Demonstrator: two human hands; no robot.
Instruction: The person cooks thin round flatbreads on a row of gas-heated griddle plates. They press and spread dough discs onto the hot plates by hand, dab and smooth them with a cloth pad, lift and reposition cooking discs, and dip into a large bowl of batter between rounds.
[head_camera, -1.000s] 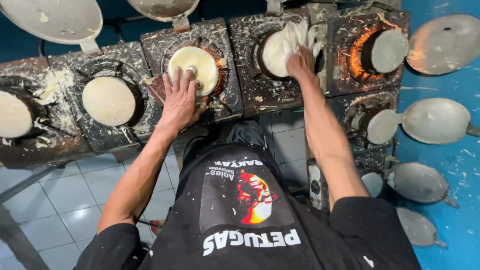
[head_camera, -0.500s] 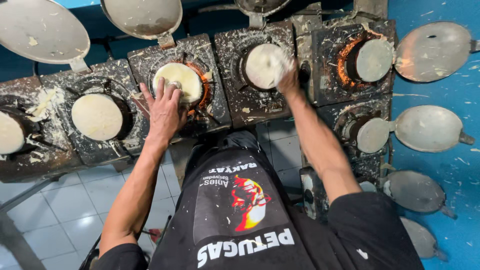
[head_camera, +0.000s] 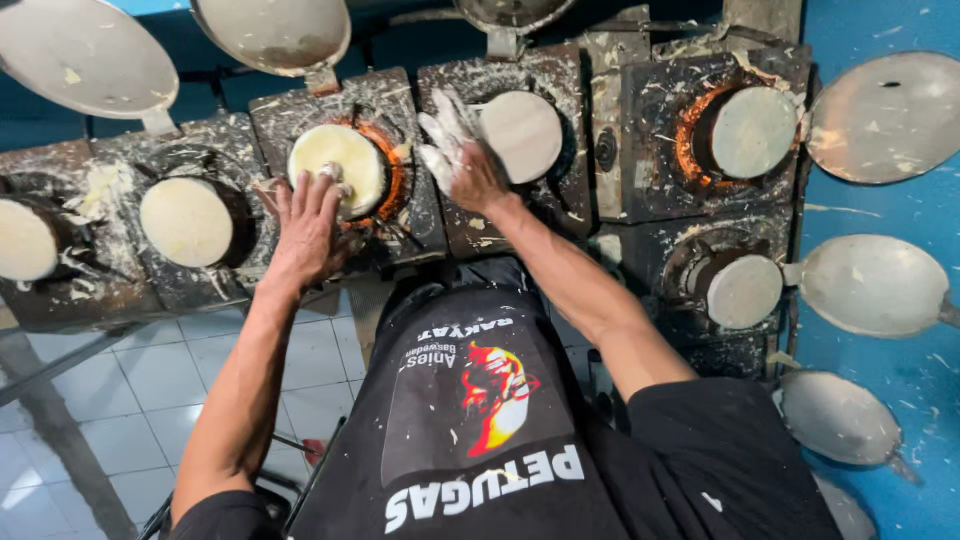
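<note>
Right hand (head_camera: 470, 170) has come off the far pan onto the pale pancake (head_camera: 520, 135), fingers spread, gripping nothing. Left hand (head_camera: 305, 225) stays flat, open, touching yellow pancake (head_camera: 335, 170).

We count six round pans of pale batter: (head_camera: 22, 240), (head_camera: 187, 221), (head_camera: 337, 170), (head_camera: 520, 136), (head_camera: 752, 131) and (head_camera: 744, 291). Seven round lids stand open around them: (head_camera: 85, 57), (head_camera: 272, 32), (head_camera: 510, 12), (head_camera: 885, 117), (head_camera: 873, 285), (head_camera: 838, 418) and (head_camera: 848, 510). Two hands: left hand (head_camera: 305, 232), right hand (head_camera: 470, 170).
</note>
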